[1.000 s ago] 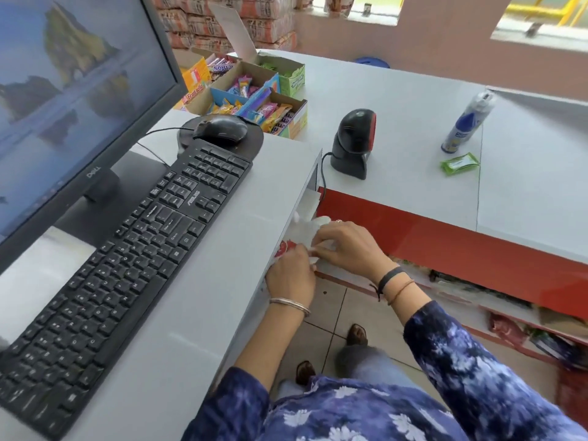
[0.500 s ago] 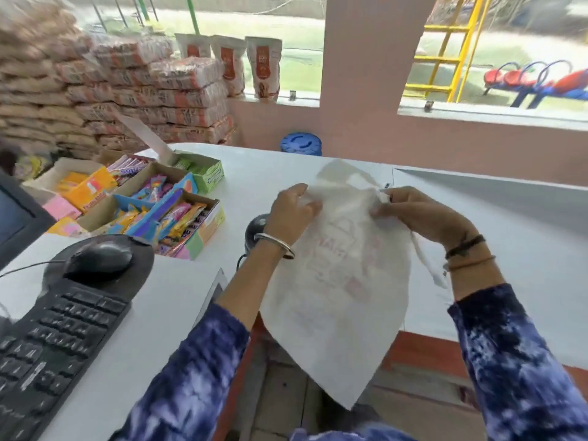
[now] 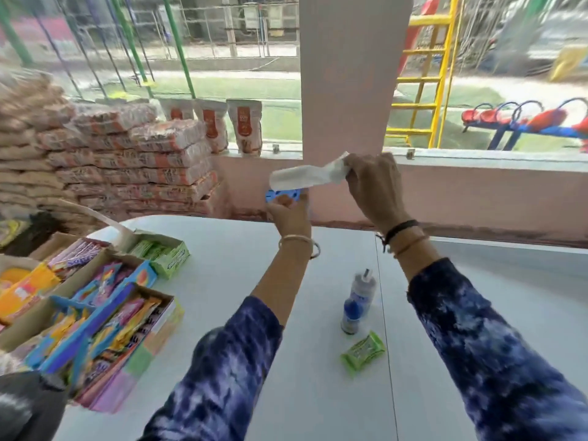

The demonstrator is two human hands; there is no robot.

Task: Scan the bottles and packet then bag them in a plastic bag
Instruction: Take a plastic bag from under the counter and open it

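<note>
The plastic bag (image 3: 307,177) is held up in the air above the far edge of the counter (image 3: 241,281), stretched into a narrow white band between both hands. The right hand (image 3: 374,189) has its grip pinched shut on the bag's right end, fingers curled around the crumpled plastic. The left hand (image 3: 289,213) is raised just under the bag's left end; its fingers appear to close on the lower edge there, though blur makes the exact contact hard to read. A blue shape behind that hand is too unclear to name.

Below the bag, on the counter between the two forearms, stands the bottle (image 3: 358,300), upright, white with a blue label. Just in front of the bottle, nearer the person, lies the green packet (image 3: 362,351), flat and apart from the bottle's base.

Well left of the bottle sit open cardboard boxes of sweets (image 3: 105,313) and a green box (image 3: 165,254) with its flap up. Beyond these, left of the bag, wrapped bales (image 3: 127,160) are stacked against the wall.
</note>
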